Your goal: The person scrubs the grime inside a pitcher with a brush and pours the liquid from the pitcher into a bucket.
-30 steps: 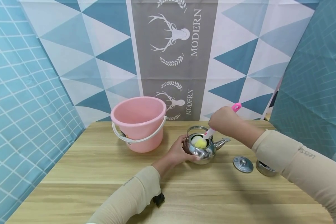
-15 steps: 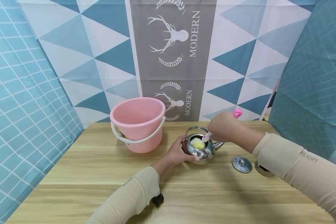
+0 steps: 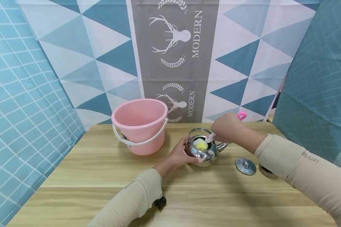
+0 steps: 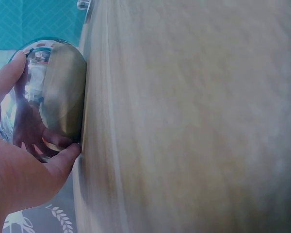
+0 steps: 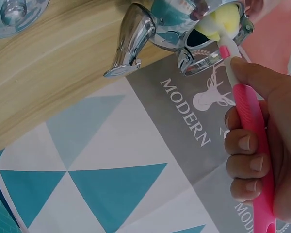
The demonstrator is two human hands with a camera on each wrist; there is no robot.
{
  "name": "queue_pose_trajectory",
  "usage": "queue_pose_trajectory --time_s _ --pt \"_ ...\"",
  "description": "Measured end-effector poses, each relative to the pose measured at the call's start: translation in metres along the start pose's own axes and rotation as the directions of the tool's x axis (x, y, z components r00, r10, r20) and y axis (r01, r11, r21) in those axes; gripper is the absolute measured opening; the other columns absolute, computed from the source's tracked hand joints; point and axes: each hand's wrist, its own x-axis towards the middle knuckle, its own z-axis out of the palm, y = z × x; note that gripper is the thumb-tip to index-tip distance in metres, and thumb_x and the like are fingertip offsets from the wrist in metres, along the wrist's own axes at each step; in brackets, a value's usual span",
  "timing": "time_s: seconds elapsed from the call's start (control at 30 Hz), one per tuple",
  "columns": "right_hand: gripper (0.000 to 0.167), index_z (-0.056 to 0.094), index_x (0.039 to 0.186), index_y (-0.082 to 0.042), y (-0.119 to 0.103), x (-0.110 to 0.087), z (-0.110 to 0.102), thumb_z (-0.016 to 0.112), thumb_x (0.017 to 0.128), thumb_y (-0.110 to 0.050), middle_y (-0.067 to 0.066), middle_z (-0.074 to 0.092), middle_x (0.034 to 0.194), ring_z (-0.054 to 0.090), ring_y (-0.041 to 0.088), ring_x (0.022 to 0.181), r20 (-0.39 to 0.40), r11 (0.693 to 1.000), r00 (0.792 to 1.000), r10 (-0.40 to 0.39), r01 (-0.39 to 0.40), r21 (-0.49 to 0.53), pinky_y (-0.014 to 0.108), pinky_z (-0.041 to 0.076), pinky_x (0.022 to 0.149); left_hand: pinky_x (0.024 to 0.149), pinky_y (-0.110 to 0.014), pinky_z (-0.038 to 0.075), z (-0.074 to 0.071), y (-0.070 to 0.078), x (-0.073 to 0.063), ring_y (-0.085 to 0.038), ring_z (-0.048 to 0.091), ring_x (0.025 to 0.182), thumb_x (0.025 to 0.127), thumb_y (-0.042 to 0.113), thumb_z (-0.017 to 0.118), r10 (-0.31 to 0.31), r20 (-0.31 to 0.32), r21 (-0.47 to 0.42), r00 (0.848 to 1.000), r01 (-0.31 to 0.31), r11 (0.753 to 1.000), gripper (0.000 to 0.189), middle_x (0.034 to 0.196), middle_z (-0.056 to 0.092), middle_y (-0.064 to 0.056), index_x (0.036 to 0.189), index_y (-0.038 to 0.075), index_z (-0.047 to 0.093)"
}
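Note:
A shiny metal teapot (image 3: 206, 156) stands lidless on the table, its spout toward the right. My left hand (image 3: 179, 154) grips the round body from the left side, thumb in front. In the left wrist view, the thumb and fingers spread around the mirror-like teapot body (image 4: 63, 92). My right hand (image 5: 266, 155) wraps around the pink handle of a sponge brush (image 5: 250, 109), fingers curled and thumb along the white neck. The yellow and white sponge head (image 3: 201, 144) sits inside the teapot's opening; its lower part is hidden by the rim.
A pink bucket (image 3: 142, 138) with a white handle stands left of the teapot. The teapot's lid (image 3: 245, 166) lies on the wooden table (image 3: 204, 195) to the right. Beside it, a round metal piece (image 3: 265, 171) is partly covered by the right sleeve. Patterned cloth hangs behind.
Over the past second my right hand has lowered, bringing the brush handle down and the sponge slightly left in the opening. My left hand keeps its hold on the teapot.

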Motion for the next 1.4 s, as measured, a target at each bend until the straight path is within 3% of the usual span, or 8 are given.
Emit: queue_pose_trajectory --time_s 0.7,1.1,1.4 --pt "0.033 0.068 0.074 -0.013 -0.002 0.005 -0.001 0.07 0.088 -0.044 -0.002 0.05 0.056 0.049 0.015 0.051 -0.014 0.998 1.0 0.006 -0.007 -0.06 0.027 0.045 0.045 0.11 -0.043 0.032 0.001 -0.003 0.001 -0.027 0.043 0.131 0.06 0.014 0.095 0.017 0.003 -0.012 1.0 -0.017 1.0 0.105 0.142 0.047 -0.01 0.146 0.008 0.037" --pt "0.034 0.064 0.068 -0.013 -0.003 0.003 -0.007 0.072 0.087 -0.04 -0.003 0.047 0.053 0.044 0.013 0.049 -0.033 0.989 0.999 -0.009 0.004 -0.146 0.024 0.042 0.043 0.111 -0.043 0.032 -0.001 -0.001 0.001 -0.026 0.04 0.133 0.06 0.018 0.095 -0.009 0.008 0.003 1.0 0.009 1.0 0.108 0.144 0.045 -0.007 0.149 0.009 0.034" --pt "0.035 0.06 0.064 -0.013 -0.003 0.0 -0.012 0.073 0.085 -0.038 -0.003 0.047 0.052 0.045 0.014 0.048 -0.037 0.989 0.999 -0.031 0.025 -0.143 0.025 0.042 0.042 0.11 -0.043 0.033 -0.002 -0.002 0.001 -0.026 0.043 0.13 0.06 0.017 0.095 -0.003 0.017 0.0 1.0 0.003 1.0 0.108 0.142 0.046 -0.008 0.149 0.01 0.034"
